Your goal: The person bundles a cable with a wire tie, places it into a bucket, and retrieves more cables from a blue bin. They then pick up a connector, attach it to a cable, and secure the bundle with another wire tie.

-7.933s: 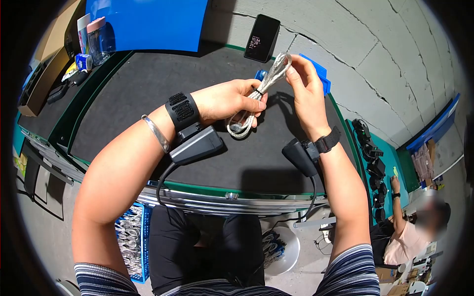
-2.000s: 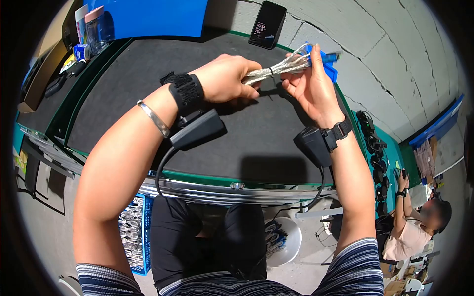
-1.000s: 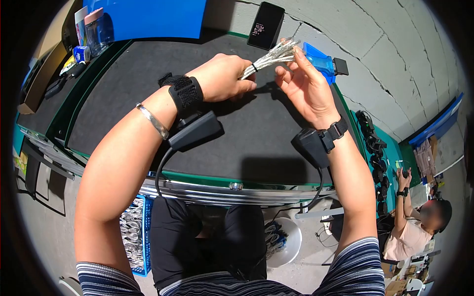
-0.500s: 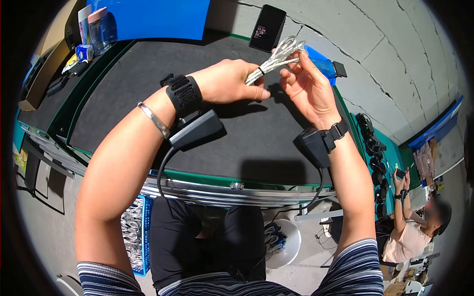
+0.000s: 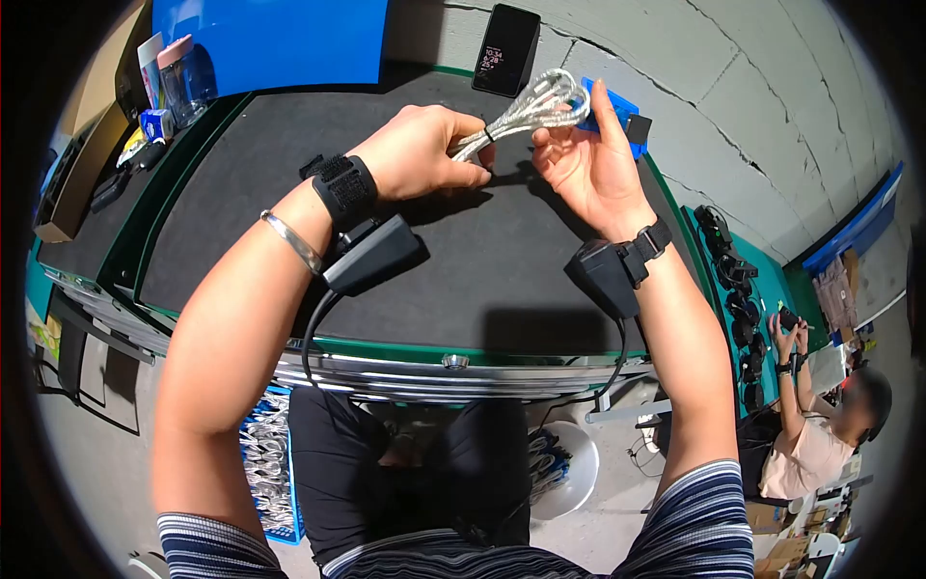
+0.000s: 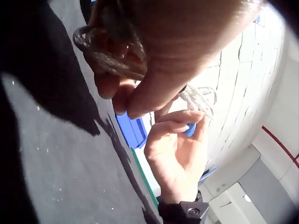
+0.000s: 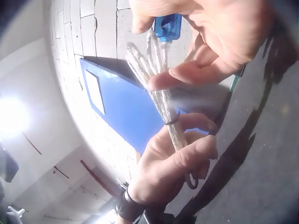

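Phone (image 5: 516, 43) "10:34, 6/28" | left grip (image 5: 421, 154) holds cable (image 5: 526, 114) | right grip (image 5: 595, 172) pinches blue plug (image 7: 168, 28)

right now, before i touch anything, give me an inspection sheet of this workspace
Surface: dark mat, shadows across it.
Job's things: silver cable bundle with a black tie; blue plug at the right hand.
Clutter: phone behind the mat; bottle with a pink lid at the far left.
Hands: left hand grips the bundle near the tie; right hand holds the plug.
Cables: black leads hang below both wrists; more silver cables fill a blue basket below.
Surroundings: block wall behind; second person at the right.
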### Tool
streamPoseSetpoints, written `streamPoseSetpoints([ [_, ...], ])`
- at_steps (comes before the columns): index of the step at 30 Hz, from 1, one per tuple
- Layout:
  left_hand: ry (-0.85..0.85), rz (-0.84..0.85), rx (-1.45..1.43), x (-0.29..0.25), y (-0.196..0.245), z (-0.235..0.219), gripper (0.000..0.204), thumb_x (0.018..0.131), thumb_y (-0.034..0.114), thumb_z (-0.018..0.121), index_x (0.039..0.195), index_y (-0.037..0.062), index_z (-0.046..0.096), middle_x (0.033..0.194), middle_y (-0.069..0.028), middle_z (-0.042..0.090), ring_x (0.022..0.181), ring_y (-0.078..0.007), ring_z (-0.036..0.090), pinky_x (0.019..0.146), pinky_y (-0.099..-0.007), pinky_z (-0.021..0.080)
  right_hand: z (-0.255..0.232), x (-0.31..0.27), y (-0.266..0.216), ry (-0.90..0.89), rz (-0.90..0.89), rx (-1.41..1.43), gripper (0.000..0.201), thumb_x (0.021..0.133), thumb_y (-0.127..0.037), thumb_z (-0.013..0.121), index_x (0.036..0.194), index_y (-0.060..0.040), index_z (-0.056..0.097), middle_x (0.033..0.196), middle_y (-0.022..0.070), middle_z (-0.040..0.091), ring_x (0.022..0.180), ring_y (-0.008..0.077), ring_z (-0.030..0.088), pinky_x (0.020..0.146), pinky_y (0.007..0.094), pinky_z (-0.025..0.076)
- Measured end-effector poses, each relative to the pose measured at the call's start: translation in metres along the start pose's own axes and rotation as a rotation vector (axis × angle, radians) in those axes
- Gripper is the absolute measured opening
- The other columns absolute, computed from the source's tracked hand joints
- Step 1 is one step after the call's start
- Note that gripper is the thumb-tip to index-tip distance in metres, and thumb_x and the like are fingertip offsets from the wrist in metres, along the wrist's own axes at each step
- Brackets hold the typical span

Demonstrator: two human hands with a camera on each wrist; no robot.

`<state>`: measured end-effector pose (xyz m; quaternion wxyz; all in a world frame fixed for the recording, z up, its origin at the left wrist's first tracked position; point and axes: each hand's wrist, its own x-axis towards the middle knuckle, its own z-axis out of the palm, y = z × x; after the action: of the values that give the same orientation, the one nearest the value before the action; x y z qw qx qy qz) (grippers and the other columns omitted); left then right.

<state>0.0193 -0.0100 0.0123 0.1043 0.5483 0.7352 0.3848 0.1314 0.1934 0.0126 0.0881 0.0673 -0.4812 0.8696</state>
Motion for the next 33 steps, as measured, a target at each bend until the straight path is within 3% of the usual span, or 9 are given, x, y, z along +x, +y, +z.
streamPoseSetpoints([
  [1, 0.059, 0.054, 0.161, 0.000, 0.001, -0.002, 0.022, 0.082, 0.019, 0.075, 0.094, 0.0032, 0.066, 0.068, -0.0049, 0.064, 0.061, -0.0098, 0.061, 0.059, -0.0276, 0.048, 0.002, 0.000, -0.001, 0.011, -0.009, -0.015, 0.049, 0.095, -0.053, 0.051, 0.102, -0.0061, 0.061, 0.087, 0.0065, 0.068, 0.079, 0.0184, 0.067, 0.067, 0.0252, 0.054],
  [7, 0.072, -0.062, 0.214, 0.000, 0.006, -0.005, 0.027, 0.080, 0.025, 0.076, 0.091, 0.0026, 0.067, 0.064, -0.0093, 0.063, 0.058, -0.0165, 0.059, 0.058, -0.0311, 0.047, 0.009, -0.002, 0.002, 0.055, -0.022, -0.065, 0.041, 0.090, -0.046, 0.064, 0.100, -0.0056, 0.063, 0.089, 0.0066, 0.067, 0.079, 0.0158, 0.066, 0.067, 0.0236, 0.054],
  [11, 0.072, 0.022, 0.226, 0.001, 0.001, -0.002, 0.031, 0.079, 0.028, 0.077, 0.093, 0.0018, 0.067, 0.065, -0.0093, 0.061, 0.060, -0.0157, 0.057, 0.060, -0.0311, 0.047, 0.008, -0.002, 0.002, 0.071, -0.073, -0.181, 0.033, 0.093, -0.039, 0.063, 0.099, -0.0061, 0.064, 0.089, 0.0040, 0.065, 0.077, 0.0111, 0.063, 0.066, 0.0216, 0.052],
  [13, 0.021, -0.011, 0.159, 0.000, 0.008, -0.003, 0.033, 0.078, 0.031, 0.077, 0.093, 0.0035, 0.067, 0.077, -0.0148, 0.068, 0.072, -0.0288, 0.066, 0.070, -0.0372, 0.052, 0.007, -0.002, 0.001, 0.074, -0.091, -0.178, 0.031, 0.094, -0.037, 0.062, 0.099, -0.0059, 0.064, 0.088, 0.0033, 0.065, 0.076, 0.0102, 0.062, 0.066, 0.0212, 0.051],
  [14, 0.013, -0.008, 0.165, 0.001, 0.005, -0.003, 0.033, 0.078, 0.031, 0.077, 0.093, 0.0035, 0.067, 0.077, -0.0148, 0.068, 0.072, -0.0288, 0.066, 0.070, -0.0372, 0.052, 0.007, -0.003, 0.000, 0.074, -0.102, -0.186, 0.031, 0.095, -0.036, 0.061, 0.100, -0.0058, 0.064, 0.089, 0.0032, 0.065, 0.075, 0.0102, 0.062, 0.066, 0.0213, 0.051],
  [17, -0.007, 0.074, 0.058, 0.002, -0.002, -0.004, 0.033, 0.078, 0.029, 0.076, 0.099, 0.0040, 0.068, 0.080, -0.0115, 0.068, 0.071, -0.0230, 0.066, 0.070, -0.0359, 0.052, 0.006, -0.003, 0.002, 0.087, -0.124, -0.190, 0.029, 0.096, -0.035, 0.060, 0.100, -0.0060, 0.064, 0.088, 0.0029, 0.065, 0.074, 0.0102, 0.062, 0.066, 0.0214, 0.051],
  [22, -0.161, -0.044, -0.284, 0.005, -0.009, -0.002, 0.028, 0.085, 0.016, 0.072, 0.109, 0.0022, 0.063, 0.083, -0.0024, 0.064, 0.067, -0.0076, 0.058, 0.062, -0.0237, 0.049, 0.007, -0.003, 0.002, 0.136, -0.061, -0.151, 0.027, 0.096, -0.033, 0.060, 0.101, -0.0075, 0.063, 0.087, 0.0025, 0.065, 0.071, 0.0109, 0.063, 0.065, 0.0217, 0.051],
  [25, -0.194, -0.174, -0.305, 0.004, -0.007, -0.001, 0.025, 0.086, 0.011, 0.070, 0.108, 0.0017, 0.062, 0.080, -0.0020, 0.063, 0.064, -0.0075, 0.059, 0.059, -0.0235, 0.050, 0.004, -0.002, 0.004, 0.147, 0.005, -0.094, 0.025, 0.095, -0.035, 0.060, 0.098, -0.0097, 0.063, 0.085, 0.0015, 0.065, 0.071, 0.0114, 0.064, 0.063, 0.0216, 0.052],
  [33, -0.160, -0.166, -0.034, 0.002, 0.000, -0.002, 0.022, 0.084, 0.011, 0.072, 0.102, 0.0007, 0.062, 0.068, -0.0029, 0.061, 0.057, -0.0089, 0.055, 0.056, -0.0268, 0.047, -0.005, -0.001, 0.012, 0.205, 0.114, -0.118, 0.038, 0.095, -0.040, 0.059, 0.106, -0.0043, 0.062, 0.087, 0.0038, 0.067, 0.071, 0.0123, 0.067, 0.060, 0.0210, 0.053],
])
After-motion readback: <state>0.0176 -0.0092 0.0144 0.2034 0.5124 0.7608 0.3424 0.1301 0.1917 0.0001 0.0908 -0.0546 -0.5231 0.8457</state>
